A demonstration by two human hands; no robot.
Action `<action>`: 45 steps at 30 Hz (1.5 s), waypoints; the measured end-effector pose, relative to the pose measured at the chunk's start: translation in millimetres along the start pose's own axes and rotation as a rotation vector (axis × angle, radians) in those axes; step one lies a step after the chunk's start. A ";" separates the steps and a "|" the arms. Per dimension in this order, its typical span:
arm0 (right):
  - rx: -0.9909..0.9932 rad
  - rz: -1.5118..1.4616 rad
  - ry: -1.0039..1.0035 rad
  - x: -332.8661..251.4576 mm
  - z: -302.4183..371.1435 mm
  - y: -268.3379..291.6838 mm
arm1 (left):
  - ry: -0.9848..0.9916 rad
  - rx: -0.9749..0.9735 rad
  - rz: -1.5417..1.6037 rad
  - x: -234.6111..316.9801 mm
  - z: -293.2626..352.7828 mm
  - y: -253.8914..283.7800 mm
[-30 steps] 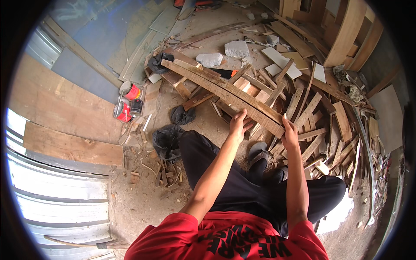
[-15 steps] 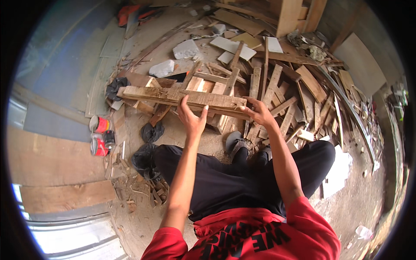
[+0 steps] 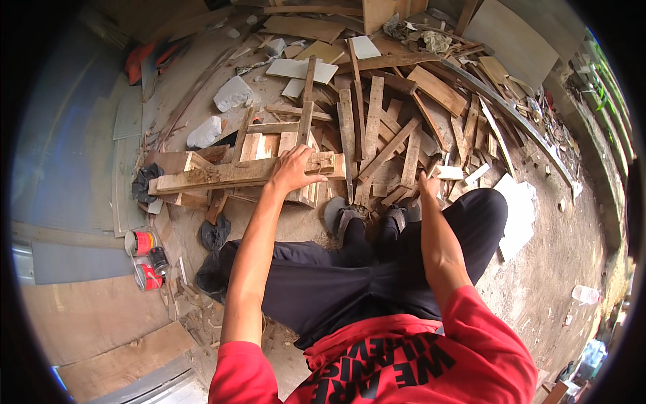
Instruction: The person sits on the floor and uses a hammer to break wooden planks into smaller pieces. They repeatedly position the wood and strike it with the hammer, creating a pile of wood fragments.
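Observation:
My left hand (image 3: 293, 168) is closed over the top of a long rough wooden plank (image 3: 222, 176). The plank lies almost level across the near edge of a heap of scrap boards (image 3: 377, 128). Its left end rests on a short wooden block (image 3: 176, 161). My right hand (image 3: 428, 184) is off the plank, low in front of my right knee, next to a small pale offcut (image 3: 449, 172). Its fingers are hidden behind the back of the hand. I am crouching, with my dark shoes (image 3: 367, 222) at the foot of the heap.
Two red paint cans (image 3: 145, 257) stand on the ground at the left. Black bags (image 3: 214, 236) lie near my left knee. White stone chunks (image 3: 232, 94) sit behind the plank, a white sheet (image 3: 519, 210) is right of my leg, and flat boards (image 3: 101, 316) lie at lower left.
My right hand has let go of the plank and dropped toward my knee. The plank has come down nearly level onto the heap, held by my left hand alone.

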State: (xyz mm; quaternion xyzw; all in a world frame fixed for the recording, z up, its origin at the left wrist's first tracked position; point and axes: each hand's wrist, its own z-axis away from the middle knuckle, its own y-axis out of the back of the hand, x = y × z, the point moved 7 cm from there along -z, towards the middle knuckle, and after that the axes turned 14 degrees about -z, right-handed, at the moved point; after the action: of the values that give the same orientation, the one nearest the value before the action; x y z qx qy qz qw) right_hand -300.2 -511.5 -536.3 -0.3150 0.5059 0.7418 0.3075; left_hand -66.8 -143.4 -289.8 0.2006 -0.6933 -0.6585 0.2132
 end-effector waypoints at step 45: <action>-0.751 -0.083 0.585 -242.5 315.4 118.8 | 0.064 0.340 -0.283 -78.6 23.3 -2.5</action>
State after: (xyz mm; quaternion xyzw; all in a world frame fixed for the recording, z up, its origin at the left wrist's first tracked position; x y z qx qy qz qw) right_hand -293.0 -282.6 -190.0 -0.6200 0.2551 0.7406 0.0463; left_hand -14.6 -80.3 -295.7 0.3496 -0.7521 -0.5490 0.1037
